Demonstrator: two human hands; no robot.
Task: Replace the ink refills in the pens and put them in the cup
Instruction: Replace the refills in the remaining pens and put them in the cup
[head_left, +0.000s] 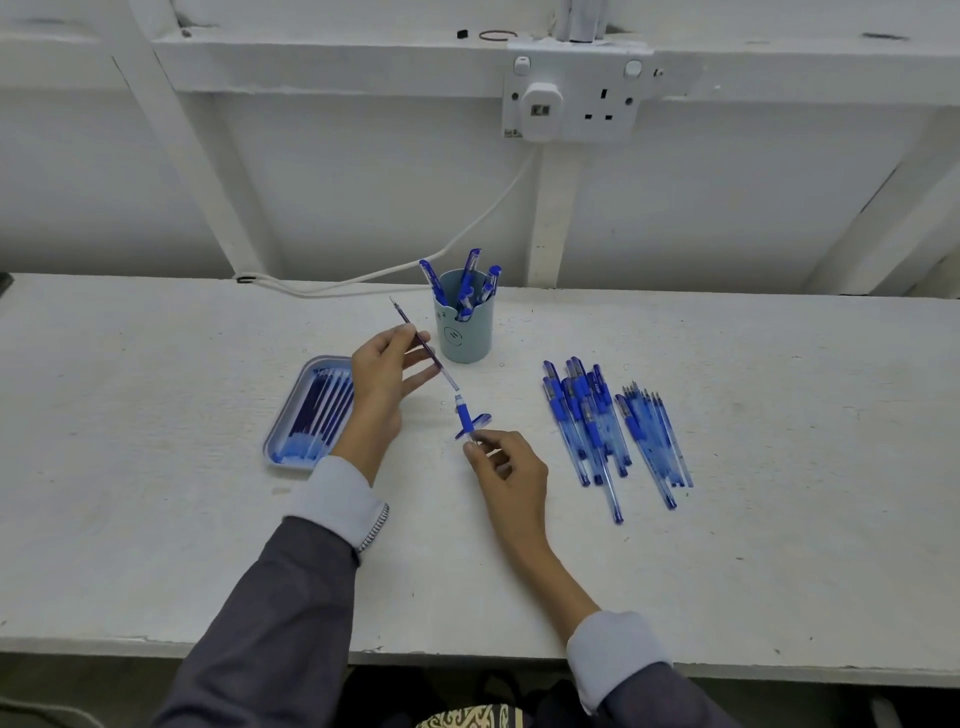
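My left hand (387, 374) pinches one dark refill (402, 315), tip pointing up and away, its tail just above the blue pen (464, 414) that my right hand (506, 467) pinches by its lower end over the bench (779, 415). Just behind stands one cup (462, 338) with a small drawn face, holding at least four pens. One tray (284, 410) of refills lies to the left and a pile of pens (587, 415) to the right, their print too small to read.

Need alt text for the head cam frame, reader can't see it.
A person's left hand holds a thin ink refill angled toward a blue pen piece pinched in the right hand, above a white table. A pale blue cup of pens stands behind, a tray of refills lies left, and loose pens lie right.
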